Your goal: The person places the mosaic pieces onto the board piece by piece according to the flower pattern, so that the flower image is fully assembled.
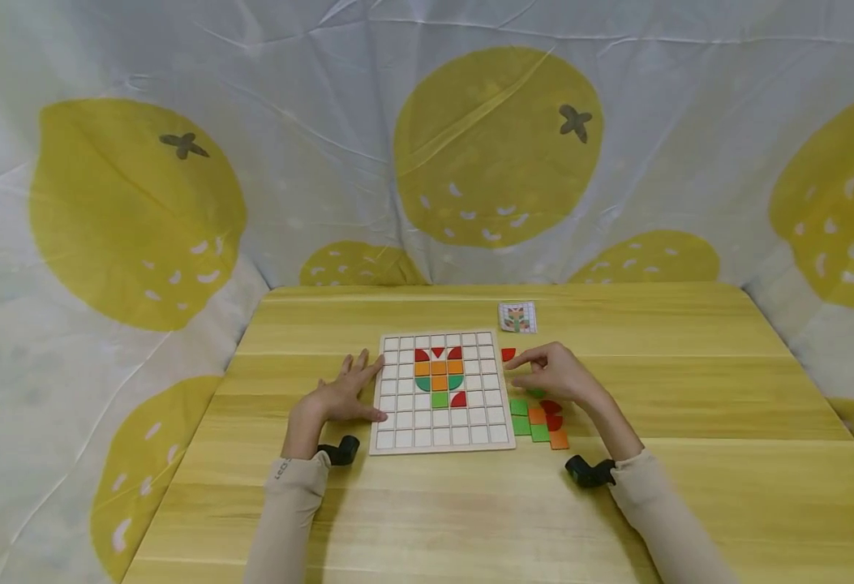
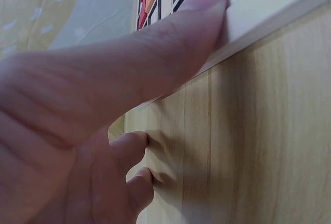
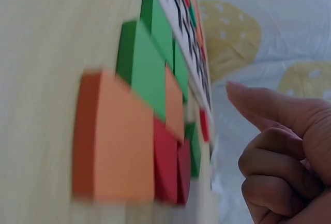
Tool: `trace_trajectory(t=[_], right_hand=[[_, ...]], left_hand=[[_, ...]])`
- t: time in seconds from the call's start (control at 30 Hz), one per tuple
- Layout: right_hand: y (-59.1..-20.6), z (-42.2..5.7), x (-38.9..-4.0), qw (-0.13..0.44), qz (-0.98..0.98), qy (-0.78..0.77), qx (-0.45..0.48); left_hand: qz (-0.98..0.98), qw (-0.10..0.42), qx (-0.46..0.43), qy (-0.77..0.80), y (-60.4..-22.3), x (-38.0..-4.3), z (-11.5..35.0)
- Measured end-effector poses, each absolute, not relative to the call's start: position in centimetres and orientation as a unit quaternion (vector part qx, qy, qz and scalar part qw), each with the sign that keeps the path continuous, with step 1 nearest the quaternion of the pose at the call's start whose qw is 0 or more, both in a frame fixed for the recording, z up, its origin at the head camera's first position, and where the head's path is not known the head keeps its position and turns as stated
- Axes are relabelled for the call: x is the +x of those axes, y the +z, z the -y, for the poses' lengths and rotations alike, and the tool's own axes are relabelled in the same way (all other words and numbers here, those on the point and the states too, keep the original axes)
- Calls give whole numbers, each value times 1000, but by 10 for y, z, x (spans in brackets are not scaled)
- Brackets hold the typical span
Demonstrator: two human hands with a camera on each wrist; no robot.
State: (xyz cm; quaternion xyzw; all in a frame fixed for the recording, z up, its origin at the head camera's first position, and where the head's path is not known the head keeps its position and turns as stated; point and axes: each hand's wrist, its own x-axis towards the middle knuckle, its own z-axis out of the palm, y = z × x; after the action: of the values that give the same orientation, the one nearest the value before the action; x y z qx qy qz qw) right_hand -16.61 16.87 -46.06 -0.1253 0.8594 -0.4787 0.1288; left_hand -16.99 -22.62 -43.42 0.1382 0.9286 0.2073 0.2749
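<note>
My left hand (image 1: 339, 397) rests at the left side of a white gridded puzzle board (image 1: 405, 438). Its thumb (image 2: 207, 1) presses on the board's edge, and two other fingertips touch the table. On the grid, red, orange and green pieces form a figure, with orange squares (image 1: 438, 368) in its middle and a light green square (image 1: 439, 400) below. A red rounded piece (image 1: 459, 399) lies beside that square. Just right of the board, my right hand (image 1: 560, 375) hovers, index finger extended near a loose red piece (image 1: 508, 354), its other fingers bent. Nothing shows between its fingers.
Loose green squares (image 1: 520, 426), orange squares (image 1: 559, 439) and red rounded pieces (image 1: 554, 422) lie right of the board. A small pattern card (image 1: 517, 317) sits behind it. Beyond the wooden table (image 1: 441, 519) hangs a lemon-print cloth (image 1: 310, 162).
</note>
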Motion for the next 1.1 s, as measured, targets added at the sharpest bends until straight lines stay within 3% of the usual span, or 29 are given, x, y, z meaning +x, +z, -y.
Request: trace_trajectory(t=[0.17,0.4,1.1], right_hand=[[-467,-193,-165,126,-865,-471,-118],[-470,-210,-161,165,-851,-485,-111],[-471,-199,-165,149,-863,-473,-93]], left_hand=[[-929,274,137,210,-435,-169,227],[-929,272,138,208,-434,-168,227],[-930,270,130,211,-431,-168,226]])
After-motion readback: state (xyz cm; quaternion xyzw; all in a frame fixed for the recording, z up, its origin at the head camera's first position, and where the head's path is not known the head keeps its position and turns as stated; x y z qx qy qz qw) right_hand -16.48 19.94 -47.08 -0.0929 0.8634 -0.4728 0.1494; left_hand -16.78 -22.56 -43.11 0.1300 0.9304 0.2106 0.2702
